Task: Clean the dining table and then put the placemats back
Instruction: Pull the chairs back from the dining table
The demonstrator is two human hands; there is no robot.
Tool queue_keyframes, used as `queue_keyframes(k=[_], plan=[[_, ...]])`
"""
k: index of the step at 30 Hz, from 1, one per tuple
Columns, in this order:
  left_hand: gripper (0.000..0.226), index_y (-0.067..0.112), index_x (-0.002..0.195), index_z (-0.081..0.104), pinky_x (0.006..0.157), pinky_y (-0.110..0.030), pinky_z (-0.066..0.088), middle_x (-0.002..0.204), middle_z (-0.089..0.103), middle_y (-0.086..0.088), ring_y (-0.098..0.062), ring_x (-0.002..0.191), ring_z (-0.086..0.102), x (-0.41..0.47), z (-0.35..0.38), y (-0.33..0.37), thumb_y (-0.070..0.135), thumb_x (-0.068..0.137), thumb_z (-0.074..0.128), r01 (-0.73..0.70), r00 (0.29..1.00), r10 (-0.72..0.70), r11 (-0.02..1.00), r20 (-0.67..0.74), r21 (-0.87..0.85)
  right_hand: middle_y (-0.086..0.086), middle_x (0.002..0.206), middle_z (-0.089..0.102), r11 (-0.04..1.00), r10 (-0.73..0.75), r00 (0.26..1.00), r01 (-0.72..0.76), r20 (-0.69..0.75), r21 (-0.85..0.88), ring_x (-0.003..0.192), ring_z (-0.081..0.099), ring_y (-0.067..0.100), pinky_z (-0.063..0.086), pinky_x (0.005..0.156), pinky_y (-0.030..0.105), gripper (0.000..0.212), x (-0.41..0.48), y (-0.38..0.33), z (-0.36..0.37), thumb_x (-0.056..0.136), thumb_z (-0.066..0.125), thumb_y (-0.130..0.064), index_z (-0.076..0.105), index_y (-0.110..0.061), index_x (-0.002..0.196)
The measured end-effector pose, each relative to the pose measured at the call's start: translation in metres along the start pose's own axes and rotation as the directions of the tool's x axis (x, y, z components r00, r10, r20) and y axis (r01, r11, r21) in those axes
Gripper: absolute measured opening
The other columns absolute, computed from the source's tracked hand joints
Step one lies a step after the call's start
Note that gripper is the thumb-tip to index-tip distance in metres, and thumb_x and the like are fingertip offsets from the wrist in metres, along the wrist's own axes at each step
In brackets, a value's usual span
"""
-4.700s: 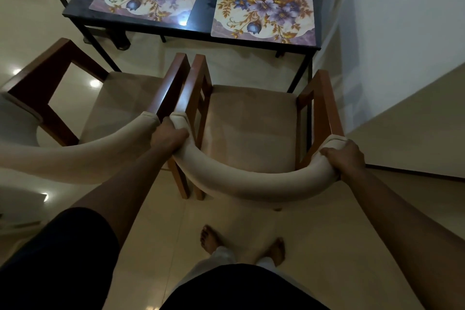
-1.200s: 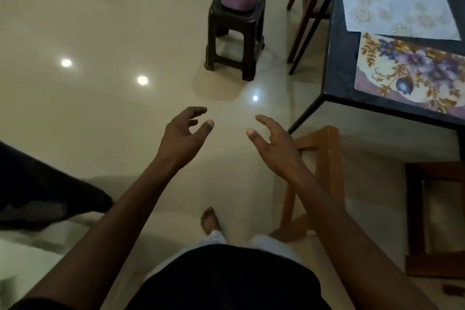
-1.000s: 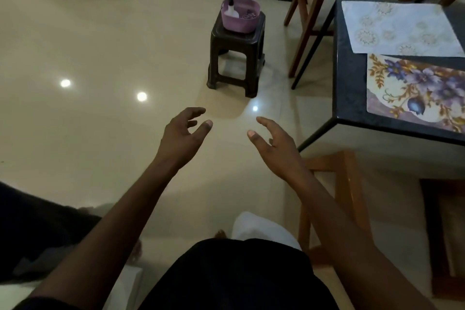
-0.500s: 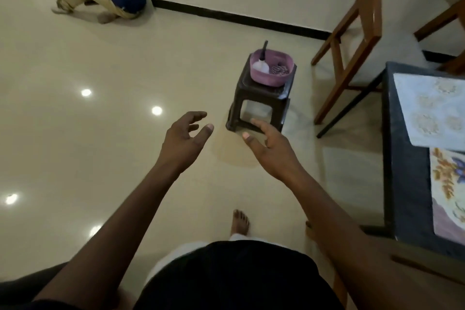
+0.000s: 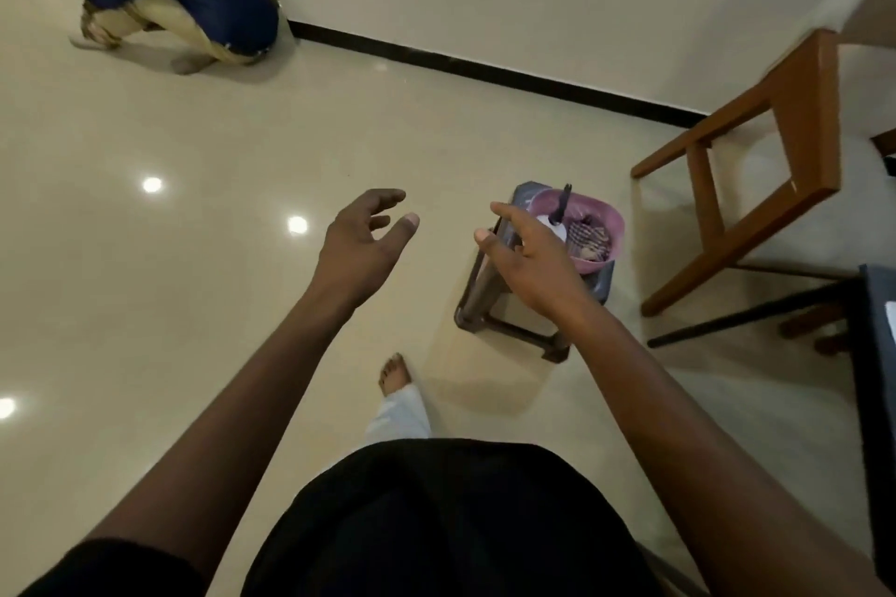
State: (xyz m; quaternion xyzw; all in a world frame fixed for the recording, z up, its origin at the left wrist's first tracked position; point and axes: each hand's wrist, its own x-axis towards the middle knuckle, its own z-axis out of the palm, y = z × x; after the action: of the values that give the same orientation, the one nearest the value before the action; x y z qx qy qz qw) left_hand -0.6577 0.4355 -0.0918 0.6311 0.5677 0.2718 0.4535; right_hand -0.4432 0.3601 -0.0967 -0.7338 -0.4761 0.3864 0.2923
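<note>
You're in the fetch-the-supplies step, I'd say. No wiping has started, and the dining surface (image 5: 880, 378) is only a dark corner at the far right edge with a pale sliver of placemat (image 5: 891, 318) on it. What you want right now is the pink tub (image 5: 608, 221) on the little dark stool (image 5: 485, 301), with a white spray bottle (image 5: 556, 228) and a patterned cloth (image 5: 589, 242) inside.

Your left hand (image 5: 361, 252) and right hand (image 5: 531, 264) are both wide, fingers loosely spread, holding nothing. The right one sits in front of the tub's near rim in view (can't tell if it's touching, looks like it's above it).

Next move, my guess: bend down and curl the right hand round the bottle or the tub rim. The bottle stands upright against the cloth, so go steady or it may tip.

Compared with half a second back, the stool is much nearer and more underneath you, and most of the surface has slid out of frame. A few seconds ago both hands were gripping a chair back; now they're free. The wooden chair (image 5: 795, 150) stands well to the right of the stool.
</note>
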Motion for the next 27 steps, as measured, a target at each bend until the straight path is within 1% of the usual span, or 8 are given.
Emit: queue_keyframes(k=[2,5,7,11,13,15,20,27], plan=[[0.037,0.032,0.134,0.065,0.096,-0.027,0.051,0.136,0.065,0.017,-0.005,0.120,0.064,0.055,-0.017,0.009,0.042,0.099,0.069,-0.001,0.999,0.001,1.000,0.045,0.011,-0.004,0.153,0.054,0.997,0.064,0.998,-0.063,0.000,0.043,0.128,0.057,0.016,0.049,0.111,0.048,0.059,0.043,-0.020,-0.001,0.101,0.057,-0.059,0.046,-0.037,0.155],[0.036,0.032,0.134,0.065,0.089,-0.019,0.047,0.136,0.065,0.019,-0.004,0.123,0.062,0.141,-0.032,0.025,0.041,0.099,0.068,-0.035,0.995,0.031,0.999,0.100,0.032,-0.004,0.161,0.046,0.994,0.068,0.996,-0.063,-0.056,0.085,0.141,0.048,0.017,0.043,0.112,0.038,0.059,0.107,-0.043,-0.011,0.103,0.057,-0.054,0.045,-0.035,0.156],[0.036,0.032,0.134,0.065,0.088,-0.019,0.047,0.136,0.065,0.018,-0.006,0.123,0.063,0.195,-0.036,0.036,0.041,0.099,0.068,-0.037,0.990,0.029,0.998,0.141,0.055,-0.004,0.164,0.043,0.990,0.111,0.990,-0.103,-0.081,0.101,0.141,0.045,0.013,0.038,0.106,0.033,0.058,0.147,-0.051,-0.020,0.104,0.057,-0.052,0.044,-0.034,0.157],[0.038,0.033,0.136,0.064,0.093,-0.024,0.050,0.138,0.064,0.018,-0.006,0.124,0.063,0.307,-0.021,0.060,0.043,0.099,0.068,-0.108,0.969,0.085,0.990,0.234,0.086,-0.008,0.165,0.041,0.982,0.130,0.981,-0.107,-0.145,0.153,0.150,0.039,0.014,0.037,0.106,0.032,0.059,0.231,-0.047,-0.042,0.102,0.057,-0.055,0.043,-0.037,0.157],[0.039,0.032,0.136,0.064,0.098,-0.030,0.051,0.139,0.064,0.016,-0.006,0.124,0.063,0.365,-0.006,0.075,0.043,0.099,0.068,-0.152,0.954,0.119,0.983,0.276,0.101,-0.008,0.166,0.041,0.975,0.148,0.973,-0.113,-0.179,0.192,0.148,0.038,0.009,0.037,0.108,0.031,0.059,0.280,-0.042,-0.058,0.102,0.059,-0.053,0.043,-0.037,0.156],[0.039,0.031,0.136,0.065,0.097,-0.029,0.051,0.139,0.065,0.016,-0.006,0.123,0.063,0.418,0.013,0.091,0.043,0.099,0.068,-0.178,0.943,0.137,0.978,0.304,0.111,-0.008,0.165,0.041,0.970,0.167,0.962,-0.121,-0.218,0.212,0.146,0.038,0.006,0.037,0.108,0.030,0.058,0.327,-0.036,-0.075,0.103,0.059,-0.051,0.044,-0.036,0.156],[0.037,0.031,0.135,0.065,0.098,-0.029,0.052,0.137,0.066,0.015,-0.005,0.122,0.063,0.543,0.067,0.143,0.041,0.099,0.069,-0.195,0.915,0.143,0.975,0.376,0.103,-0.006,0.165,0.042,0.947,0.250,0.937,-0.183,-0.243,0.265,0.149,0.042,0.015,0.038,0.108,0.029,0.058,0.442,-0.035,-0.129,0.103,0.059,-0.050,0.044,-0.035,0.157],[0.036,0.034,0.134,0.065,0.093,-0.021,0.050,0.134,0.066,0.021,-0.002,0.122,0.063,0.693,0.169,0.233,0.042,0.099,0.069,-0.307,0.807,0.229,0.950,0.545,0.056,-0.009,0.164,0.043,0.919,0.317,0.863,-0.178,-0.392,0.352,0.148,0.041,0.010,0.041,0.115,0.034,0.058,0.557,-0.031,-0.233,0.103,0.060,-0.052,0.044,-0.036,0.156]])
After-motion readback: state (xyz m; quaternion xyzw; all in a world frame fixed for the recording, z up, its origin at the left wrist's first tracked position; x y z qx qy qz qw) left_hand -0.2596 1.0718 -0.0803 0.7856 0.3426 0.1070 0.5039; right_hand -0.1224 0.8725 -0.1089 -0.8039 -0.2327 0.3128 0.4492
